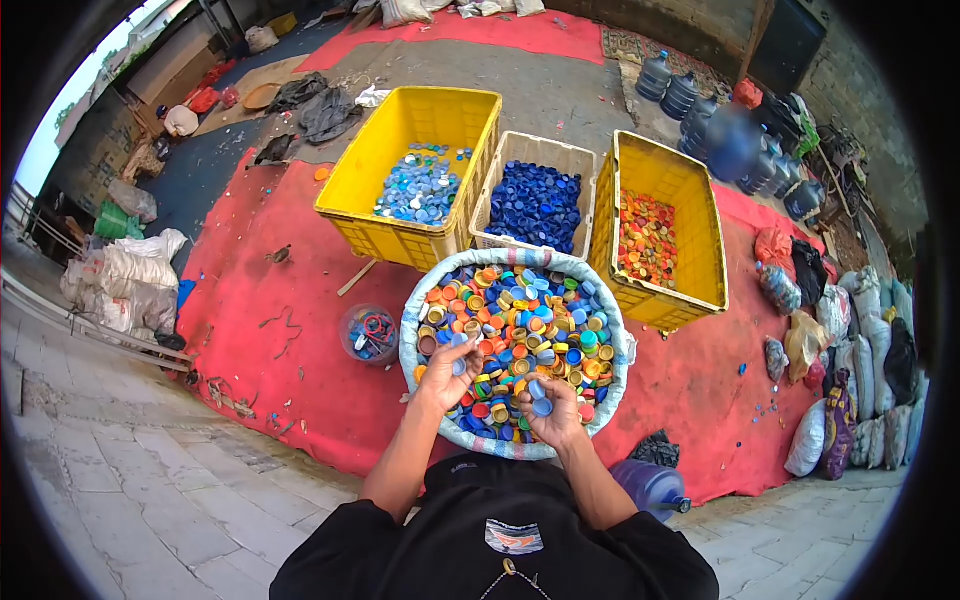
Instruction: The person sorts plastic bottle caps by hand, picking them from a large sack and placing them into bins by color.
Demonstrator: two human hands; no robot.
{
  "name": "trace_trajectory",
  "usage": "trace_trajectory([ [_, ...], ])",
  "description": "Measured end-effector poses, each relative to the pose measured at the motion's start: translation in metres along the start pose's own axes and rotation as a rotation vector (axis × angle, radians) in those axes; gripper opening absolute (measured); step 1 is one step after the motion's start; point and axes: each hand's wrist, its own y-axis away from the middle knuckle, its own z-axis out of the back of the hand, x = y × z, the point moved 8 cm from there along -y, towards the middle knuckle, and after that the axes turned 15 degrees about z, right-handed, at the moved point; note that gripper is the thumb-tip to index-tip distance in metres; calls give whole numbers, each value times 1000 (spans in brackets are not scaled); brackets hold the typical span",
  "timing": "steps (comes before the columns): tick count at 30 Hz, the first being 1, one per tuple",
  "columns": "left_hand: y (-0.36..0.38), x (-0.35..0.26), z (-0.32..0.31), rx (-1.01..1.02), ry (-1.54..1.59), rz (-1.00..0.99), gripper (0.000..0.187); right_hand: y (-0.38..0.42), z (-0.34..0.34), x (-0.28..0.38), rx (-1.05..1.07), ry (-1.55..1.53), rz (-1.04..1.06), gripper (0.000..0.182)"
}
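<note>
A round sack (412,330) in front of me is filled with mixed bottle caps (525,320) in orange, blue, yellow and green. My left hand (447,378) reaches into the near part of the pile, with a blue cap at its fingertips. My right hand (552,412) rests on the near edge of the pile and holds light blue caps (540,398). Beyond the sack stand three crates: a yellow one (375,150) with light blue caps, a white one (540,150) with dark blue caps, and a yellow one (700,210) with orange and red caps.
Everything sits on a red mat (290,350) over paved ground. A small clear tub (368,333) lies left of the sack. Large blue water jugs (735,140) stand at the back right, one jug (650,487) near my right elbow. Filled sacks (860,400) line the right side.
</note>
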Motion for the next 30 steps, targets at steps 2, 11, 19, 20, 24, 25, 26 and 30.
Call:
trace_trajectory([
  [2, 17, 13, 9, -36, 24, -2, 31, -12, 7, -18, 4, -25, -48, 19],
  [11, 35, -14, 21, -100, 66, -78, 21, -23, -30, -45, -99, 102, -23, 24],
  [19, -7, -201, -84, 215, 234, -282, 66, -148, -215, 6, 412, -289, 151, 9],
  [20, -3, -223, -100, 263, 256, -339, 81, -163, -228, 18, 461, -301, 180, 12],
  [24, 12, -239, -95, 23, 28, -538, 104, -146, -222, 59, 286, -164, 517, 87],
  [25, 10, -227, -78, -36, -82, -558, 100, -141, -205, 64, 342, -53, 511, 106],
  [26, 9, -214, -61, -97, -193, -575, 96, -136, -177, 68, 306, 11, 539, 100],
  [30, 11, -129, 0, -248, -272, -444, 41, -79, -83, 51, 196, 309, 563, 74],
])
